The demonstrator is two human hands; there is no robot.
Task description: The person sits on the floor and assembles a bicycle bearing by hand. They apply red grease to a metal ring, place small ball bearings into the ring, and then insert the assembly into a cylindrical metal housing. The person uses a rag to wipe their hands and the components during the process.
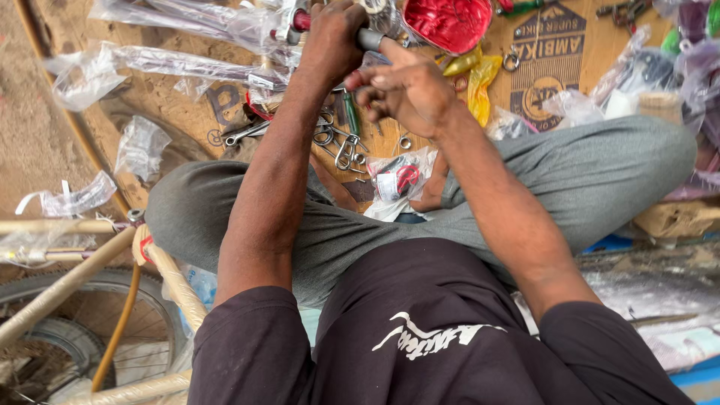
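Your left hand (330,34) is wrapped around a grey handlebar grip (369,39) near the top of view, beside the red bowl (448,22). Your right hand (405,90) hovers just below, fingertips pinched together; what they pinch is unclear. Spanners (341,142) lie on the cardboard (555,45) underneath.

Floor: bare sandy ground (30,142) at left. Flattened brown cardboard (577,45) serves as the work surface. Loose clear plastic wrappers (142,146) scattered over both. Paper-wrapped bicycle frame (67,281) and wheel (90,330) lower left. Daylight, even.
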